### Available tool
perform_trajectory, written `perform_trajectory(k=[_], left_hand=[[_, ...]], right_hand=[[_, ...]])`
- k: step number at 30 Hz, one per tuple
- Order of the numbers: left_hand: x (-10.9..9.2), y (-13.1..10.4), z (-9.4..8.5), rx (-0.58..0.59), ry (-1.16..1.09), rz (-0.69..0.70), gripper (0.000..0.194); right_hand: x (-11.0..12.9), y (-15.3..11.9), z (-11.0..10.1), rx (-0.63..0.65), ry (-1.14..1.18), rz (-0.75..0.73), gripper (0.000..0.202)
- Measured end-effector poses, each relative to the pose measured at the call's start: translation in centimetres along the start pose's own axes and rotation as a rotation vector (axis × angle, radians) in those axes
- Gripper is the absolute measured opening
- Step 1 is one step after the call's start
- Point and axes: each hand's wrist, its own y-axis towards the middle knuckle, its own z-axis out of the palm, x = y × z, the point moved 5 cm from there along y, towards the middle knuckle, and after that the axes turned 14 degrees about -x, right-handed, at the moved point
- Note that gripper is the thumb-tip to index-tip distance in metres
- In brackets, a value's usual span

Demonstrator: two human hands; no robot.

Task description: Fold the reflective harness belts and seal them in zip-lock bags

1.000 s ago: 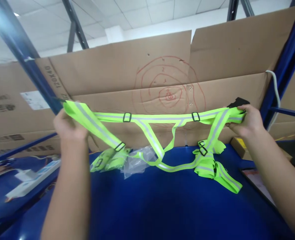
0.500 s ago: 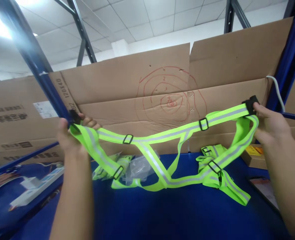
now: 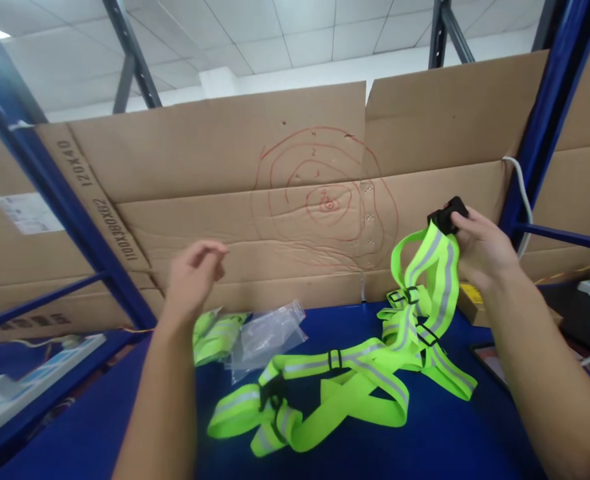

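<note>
A neon-green reflective harness [image 3: 359, 393] with grey stripes and black sliders droops across the blue tabletop. Up at the right, my right hand [image 3: 485, 243] pinches its black buckle [image 3: 447, 215], and the straps hang down from there. The other black buckle [image 3: 273, 392] lies low on the table in the harness's left part. My left hand [image 3: 195, 273] is raised in front of the cardboard, its fingers curled in with nothing visible in them. Below and right of that hand lie a folded neon-green strap bundle [image 3: 219, 337] and a clear plastic bag [image 3: 269, 333].
Cardboard [image 3: 215, 167] with red hand-drawn rings stands behind the blue table [image 3: 439, 440]. Blue posts rise at both sides. A white power strip [image 3: 39, 383] lies at the left. Near my right forearm are a small brown box [image 3: 469, 310] and a dark-edged flat object [image 3: 489, 360].
My left hand has let go of its end of the harness and moved right. That end has dropped onto the table. My right hand still holds its buckle, and the view has shifted.
</note>
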Motion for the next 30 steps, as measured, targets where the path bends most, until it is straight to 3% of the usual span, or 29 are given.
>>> perform_trajectory(k=[2,4,6,7,9,10,13,18,22,26,27,30], left_hand=[[-1.1,-2.7,2.0,0.205,0.134,0.033,0.017],[-1.5,-7.1,3.3,0.597,0.399,0.116,0.022],[-0.7,-11.7,2.4,0.832,0.568,0.148,0.026],[0.1,-13.7,1.4,0.874,0.613,0.162,0.031],[2.5,-17.0,-1.0,0.920,0.704,0.143,0.062],[4.0,-18.2,-2.2,0.927,0.747,0.102,0.072],[8.1,-20.2,-4.2,0.971,0.767,-0.040,0.072],[11.6,-20.0,-2.7,0.824,0.686,-0.103,0.055],[12.7,-18.7,-1.2,0.702,0.645,-0.137,0.029],[10.4,-14.0,-0.3,0.574,0.537,-0.149,0.026],[9.2,-12.3,-0.2,0.540,0.502,-0.175,0.030],[4.8,-6.0,-0.2,0.297,0.285,-0.239,0.037]], right_hand=[[-0.6,-0.1,0.4,0.035,-0.061,-0.006,0.020],[-0.7,0.4,0.1,0.058,-0.171,-0.094,0.023],[-0.3,1.3,-0.5,0.048,-0.333,-0.291,0.024],[-0.2,1.7,-0.8,0.038,-0.413,-0.383,0.025],[-0.3,2.3,-1.2,0.022,-0.494,-0.467,0.027],[-0.5,2.6,-1.3,0.024,-0.477,-0.437,0.027],[-1.3,2.6,-1.1,0.041,-0.309,-0.264,0.027],[-1.9,1.7,-0.7,0.143,-0.202,-0.073,0.021],[-2.9,1.4,-1.4,0.276,-0.129,0.100,0.025],[-3.6,1.5,-2.2,0.323,-0.184,0.120,0.029],[-3.5,1.5,-2.2,0.330,-0.208,0.102,0.030],[-2.1,1.7,-2.0,0.339,-0.356,-0.060,0.031]])
